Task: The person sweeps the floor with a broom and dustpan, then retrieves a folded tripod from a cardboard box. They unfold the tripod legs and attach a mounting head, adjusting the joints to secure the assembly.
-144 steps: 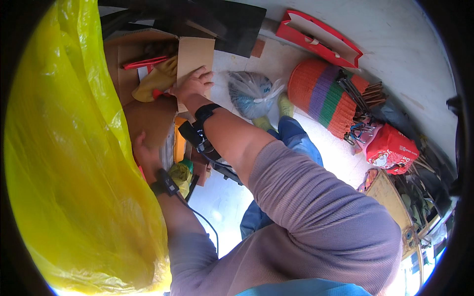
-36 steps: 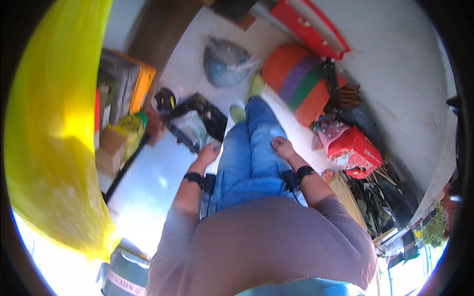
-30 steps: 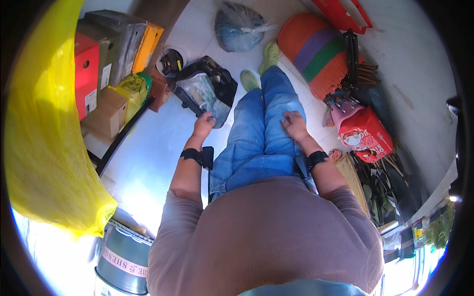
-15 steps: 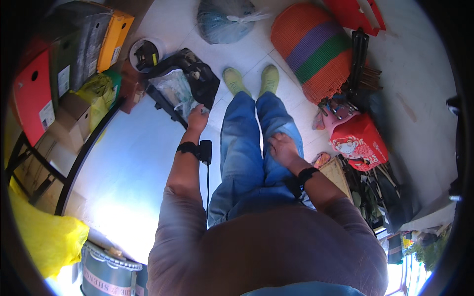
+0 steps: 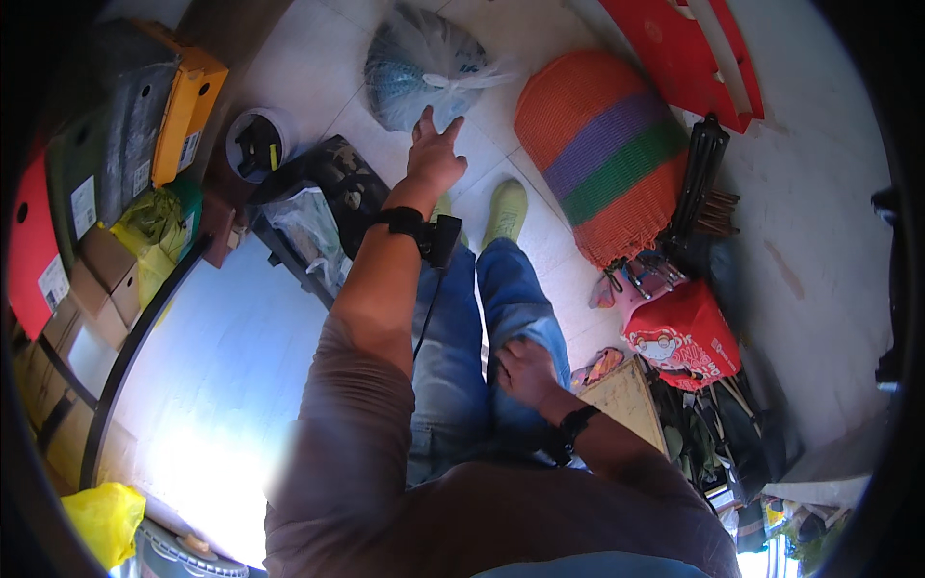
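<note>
My left hand (image 5: 436, 157) reaches forward with its fingers spread and nothing held. Its fingertips are nearest to a tied clear plastic bag (image 5: 414, 72) with bluish contents on the floor; whether they touch it I cannot tell. My right hand (image 5: 525, 373) rests on the right thigh of my blue jeans (image 5: 520, 299), fingers lying on the cloth. Left of my forearm stands a black and camouflage item (image 5: 352, 188), with crumpled clear plastic (image 5: 306, 226) beside it. A black strap with a small box is on my left wrist.
On the right are a striped orange woven cover (image 5: 597, 144), a black folded frame (image 5: 703, 178), a red bag (image 5: 689, 332) and a wooden board (image 5: 626, 409). Boxes (image 5: 188, 120), a white tub (image 5: 260, 144) and a pale tabletop (image 5: 212, 347) are on the left.
My left hand has left the clear plastic by the black item and moved forward and right toward the tied bag, fingers now spread. My right hand stays on the thigh. The view has shifted.
</note>
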Tool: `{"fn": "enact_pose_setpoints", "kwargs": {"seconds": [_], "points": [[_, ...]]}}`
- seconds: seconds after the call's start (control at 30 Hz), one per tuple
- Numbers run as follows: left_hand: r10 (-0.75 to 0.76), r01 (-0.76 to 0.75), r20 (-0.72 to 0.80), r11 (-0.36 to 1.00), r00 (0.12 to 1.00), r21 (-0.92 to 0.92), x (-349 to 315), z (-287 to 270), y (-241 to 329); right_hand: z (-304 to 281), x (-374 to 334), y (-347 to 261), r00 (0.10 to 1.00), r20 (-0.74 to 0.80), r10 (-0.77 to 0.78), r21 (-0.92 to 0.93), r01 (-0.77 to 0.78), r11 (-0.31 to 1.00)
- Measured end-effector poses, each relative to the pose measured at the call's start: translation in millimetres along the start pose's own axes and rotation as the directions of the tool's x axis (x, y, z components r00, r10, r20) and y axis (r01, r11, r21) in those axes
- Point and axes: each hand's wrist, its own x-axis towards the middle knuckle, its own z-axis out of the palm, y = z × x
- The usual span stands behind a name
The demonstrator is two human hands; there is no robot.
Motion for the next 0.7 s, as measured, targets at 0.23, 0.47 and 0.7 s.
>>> {"fn": "enact_pose_setpoints", "kwargs": {"seconds": [0.23,0.47,0.7], "points": [[0.112,-0.129,0.068,0.924,0.991,0.359,88.9,11.8,15.6,-1.1,3.2,3.5,0.998,0.043,0.045,0.032,-0.047,0.998],[0.126,-0.199,0.206,0.902,0.970,0.384,86.9,44.7,-25.4,-11.7,11.9,1.3,0.999,-0.029,0.043,0.132,-0.039,0.991],[0.253,-0.213,0.452,0.967,0.856,-0.138,-79.6,60.7,-43.9,-8.4,13.6,0.3,0.993,-0.029,0.113,0.136,-0.108,0.985]]}}
